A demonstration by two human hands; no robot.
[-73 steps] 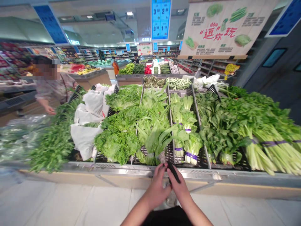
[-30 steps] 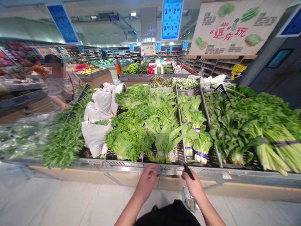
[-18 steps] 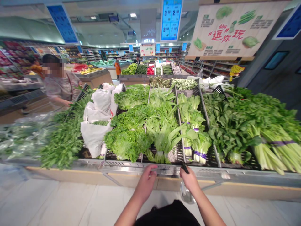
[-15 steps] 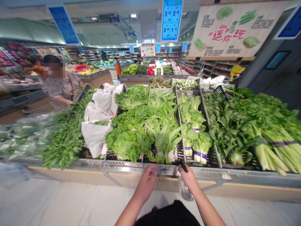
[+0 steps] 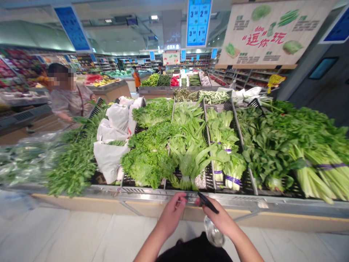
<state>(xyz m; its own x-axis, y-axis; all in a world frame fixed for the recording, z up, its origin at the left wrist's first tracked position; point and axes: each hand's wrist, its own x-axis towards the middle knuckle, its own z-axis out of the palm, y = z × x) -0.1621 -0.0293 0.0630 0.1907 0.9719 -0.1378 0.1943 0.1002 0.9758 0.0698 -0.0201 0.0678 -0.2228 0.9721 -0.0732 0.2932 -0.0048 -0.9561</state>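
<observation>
Head cam: left hand (image 5: pixel 171 215) sat at the front of the display, fingers curled toward the thumb, narrow grip, but whether it held anything could not be told. Its fingertips (image 5: pixel 183 198) were just beside the flat black rectangular object (image 5: pixel 207 202), which lay angled across the top of the right hand (image 5: pixel 221 220). Right hand was in a narrow grip on that object, fingers closed around its lower end. Clear plastic bag (image 5: pixel 214 231) hung just below the right hand, over the white tile floor (image 5: pixel 68 233), its contents hard to make out.

Both hands were close to the brushed-steel front rail (image 5: pixel 152 191) of the produce display, on the near side. Contact with the rail could not be confirmed.

Beyond the rail, black mesh trays (image 5: pixel 209 180) held frilly green leaf lettuce (image 5: pixel 147 163), long-leaved greens (image 5: pixel 185 160) and pale-stemmed bunches tied with purple bands (image 5: pixel 231 171). White cloth-like bags (image 5: pixel 109 156) sat in the trays left of the lettuce.

Another person (image 5: pixel 69 98) in a patterned top stood at the far left end, one hand (image 5: pixel 68 118) near the dark green herbs (image 5: pixel 73 167), well apart from the person's own hands
</observation>
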